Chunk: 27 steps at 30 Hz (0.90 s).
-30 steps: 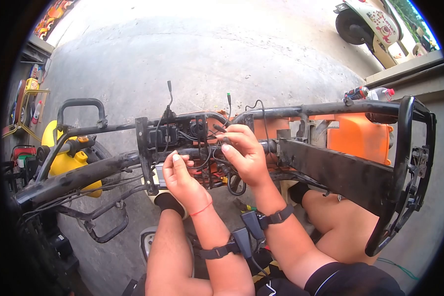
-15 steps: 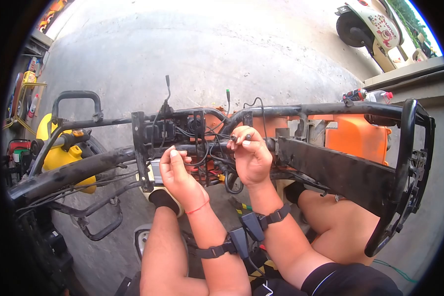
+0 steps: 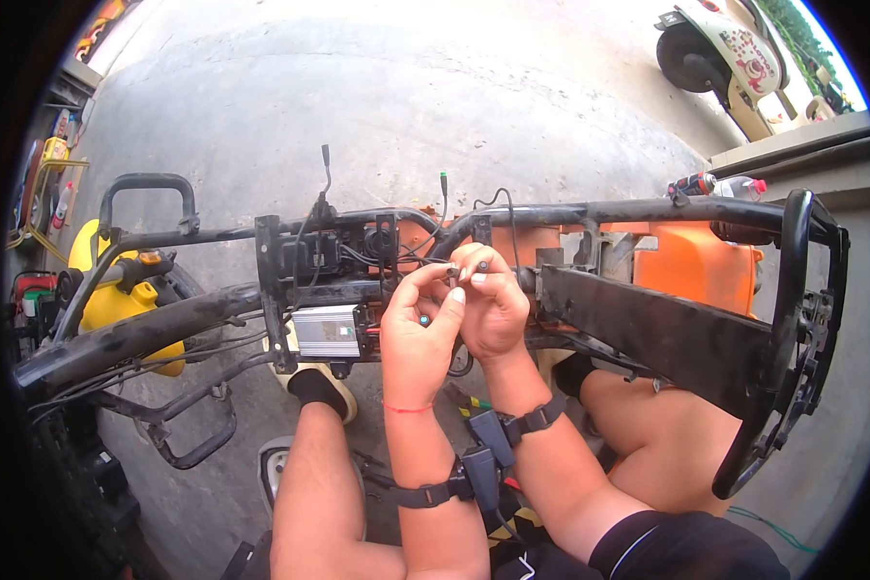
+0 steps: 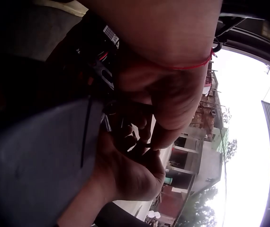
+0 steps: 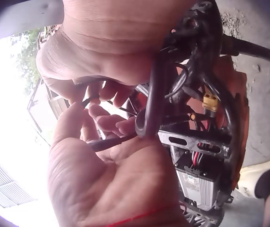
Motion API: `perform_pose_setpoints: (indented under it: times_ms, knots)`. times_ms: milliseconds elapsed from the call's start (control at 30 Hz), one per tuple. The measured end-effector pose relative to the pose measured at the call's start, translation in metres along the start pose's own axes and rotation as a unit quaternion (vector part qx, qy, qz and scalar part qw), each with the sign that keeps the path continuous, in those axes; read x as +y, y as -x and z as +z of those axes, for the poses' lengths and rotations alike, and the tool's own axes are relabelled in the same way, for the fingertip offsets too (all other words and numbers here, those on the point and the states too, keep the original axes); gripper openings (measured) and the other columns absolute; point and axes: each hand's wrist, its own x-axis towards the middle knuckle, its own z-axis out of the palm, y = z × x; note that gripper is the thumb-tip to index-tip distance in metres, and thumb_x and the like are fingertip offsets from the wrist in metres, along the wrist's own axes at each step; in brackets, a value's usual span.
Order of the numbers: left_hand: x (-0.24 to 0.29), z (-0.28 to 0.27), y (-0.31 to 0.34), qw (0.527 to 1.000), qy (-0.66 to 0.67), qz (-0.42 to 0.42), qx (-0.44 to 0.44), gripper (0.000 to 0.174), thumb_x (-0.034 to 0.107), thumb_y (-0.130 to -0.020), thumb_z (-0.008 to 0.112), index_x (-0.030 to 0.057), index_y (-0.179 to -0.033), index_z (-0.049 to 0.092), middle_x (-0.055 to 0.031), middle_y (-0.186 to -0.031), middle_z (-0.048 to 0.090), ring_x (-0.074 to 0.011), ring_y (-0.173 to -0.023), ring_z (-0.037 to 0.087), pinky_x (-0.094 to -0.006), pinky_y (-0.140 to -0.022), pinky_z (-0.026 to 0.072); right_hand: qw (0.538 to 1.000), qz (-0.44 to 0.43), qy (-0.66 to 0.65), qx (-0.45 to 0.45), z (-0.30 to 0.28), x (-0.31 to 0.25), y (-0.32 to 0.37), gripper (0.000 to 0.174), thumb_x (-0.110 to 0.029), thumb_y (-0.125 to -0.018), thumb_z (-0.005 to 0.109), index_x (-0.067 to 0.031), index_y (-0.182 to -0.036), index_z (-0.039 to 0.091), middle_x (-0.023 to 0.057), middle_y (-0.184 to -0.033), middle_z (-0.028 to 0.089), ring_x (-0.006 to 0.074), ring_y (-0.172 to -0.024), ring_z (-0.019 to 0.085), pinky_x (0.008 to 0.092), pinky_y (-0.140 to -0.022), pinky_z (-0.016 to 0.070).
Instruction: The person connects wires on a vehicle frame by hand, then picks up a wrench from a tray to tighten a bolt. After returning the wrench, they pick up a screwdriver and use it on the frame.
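My two hands meet over the middle of a black metal vehicle frame (image 3: 638, 314). The right hand (image 3: 495, 314) holds thin black cables, and the round end of one cable connector (image 3: 483, 266) pokes out between its fingers. Thumb and forefinger of the left hand (image 3: 416, 338) pinch a small black cable connector (image 5: 88, 100) right at the right fingertips. Across the left palm lies a second black connector (image 5: 109, 143), its blue-tipped end (image 3: 423, 320) showing in the head view. Curled fingers hide where the pinched pieces meet. In the left wrist view both hands are dark.
A silver finned box (image 3: 329, 333) with red wires sits in the frame left of the hands. Loose cables stick up behind, one with a green-tipped connector (image 3: 444, 184). A yellow connector (image 5: 211, 100) hangs nearby. Orange body panels (image 3: 696, 266) lie beneath, a yellow jug (image 3: 121, 309) at left.
The left hand has moved right and up to meet the right hand, uncovering the silver box. The right hand has turned, bringing its connector ends toward the head camera.
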Motion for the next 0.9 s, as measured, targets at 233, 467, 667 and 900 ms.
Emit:
perform_pose_setpoints:
  times_ms: [233,467,667,900]
  knots:
    - [-0.001,0.004,-0.002,0.989,0.131,-0.018,0.072,0.014,0.003,-0.093,0.069,0.0019,-0.105,0.062,-0.0021,-0.098,0.064,-0.0048,-0.082,0.057,-0.0198,-0.071,0.047,0.998,0.008,0.055,0.019,0.009,-0.001,-0.001,0.01,-0.01,-0.09,0.053,-0.0033,-0.094,0.059,0.0054,-0.099,0.057,0.0142,-0.087,0.053,0.0295,-0.088,0.0439]
    - [0.004,0.005,-0.002,0.995,0.086,0.007,0.056,0.019,0.005,-0.091,0.073,0.0025,-0.108,0.063,-0.0002,-0.094,0.065,-0.006,-0.081,0.059,-0.022,-0.074,0.0491,0.993,0.053,0.109,-0.009,0.022,-0.011,0.001,0.024,-0.025,-0.104,0.05,-0.0027,-0.104,0.06,0.0047,-0.105,0.059,0.0124,-0.096,0.055,0.0281,-0.092,0.0437]
    - [0.001,0.021,-0.001,0.975,-0.102,0.102,0.169,0.011,0.005,-0.093,0.072,0.0009,-0.103,0.069,-0.0016,-0.099,0.065,-0.007,-0.087,0.06,-0.0234,-0.075,0.0496,0.972,0.077,0.214,-0.06,0.028,-0.014,0.005,0.051,-0.047,-0.107,0.039,-0.0006,-0.122,0.053,0.0083,-0.115,0.059,0.0173,-0.108,0.058,0.0322,-0.096,0.0463]
    - [0.001,-0.01,-0.006,0.983,0.036,0.064,0.167,0.017,0.014,-0.103,0.058,0.0012,-0.114,0.064,-0.004,-0.102,0.068,-0.0091,-0.092,0.061,-0.0239,-0.081,0.0496,0.949,0.09,0.301,-0.016,0.012,-0.037,-0.02,0.026,-0.017,-0.101,0.062,-0.0032,-0.121,0.055,0.0021,-0.107,0.063,0.0092,-0.097,0.058,0.0262,-0.088,0.0486]
